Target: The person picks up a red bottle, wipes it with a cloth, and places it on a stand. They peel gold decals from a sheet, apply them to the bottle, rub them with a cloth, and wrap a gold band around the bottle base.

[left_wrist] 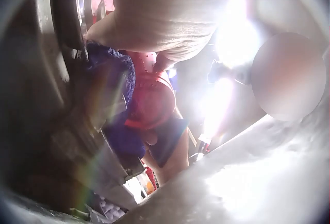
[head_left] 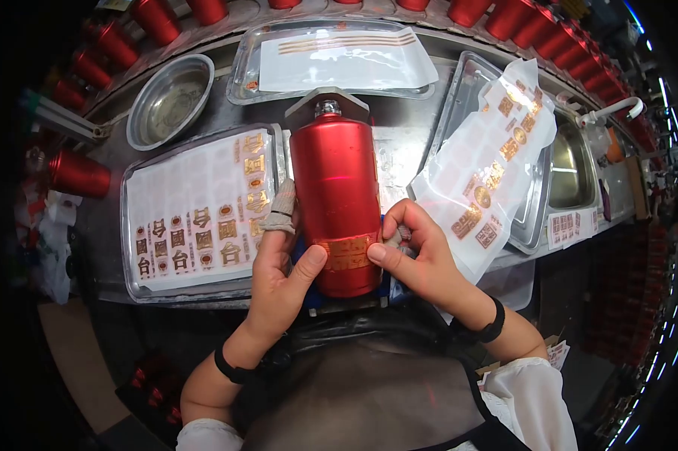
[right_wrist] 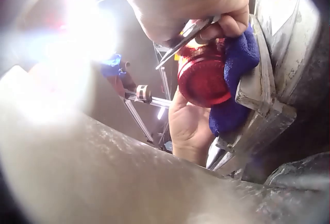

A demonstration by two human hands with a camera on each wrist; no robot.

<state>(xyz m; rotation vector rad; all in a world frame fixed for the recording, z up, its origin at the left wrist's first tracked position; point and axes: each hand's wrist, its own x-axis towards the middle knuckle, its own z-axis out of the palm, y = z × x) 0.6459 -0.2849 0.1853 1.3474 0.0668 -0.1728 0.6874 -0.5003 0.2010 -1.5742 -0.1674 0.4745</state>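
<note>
A red bottle [head_left: 335, 173] lies on a support with its neck pointing away from me and its base nearest. Across its body near the base sits a gold-printed decal [head_left: 348, 254]. My left hand [head_left: 279, 278] lies along the bottle's left side, its index finger in a cloth finger cot [head_left: 281, 207] and its thumb pressing the decal's left end. At the right end, the thumb of my right hand [head_left: 421, 255] presses down while the other fingers curl. In the right wrist view those fingers hold metal tweezers [right_wrist: 185, 42]. Blue cloth [right_wrist: 227, 118] pads the support beneath the bottle.
A tray [head_left: 128, 248] of decals stands at left, below a metal basin [head_left: 170, 101]. Another tray [head_left: 237, 86] with a white sheet is at the back. A decal sheet [head_left: 496, 161] overlaps a tray at right, near a sink [head_left: 572, 169]. Red bottles [head_left: 155, 21] line the far edge.
</note>
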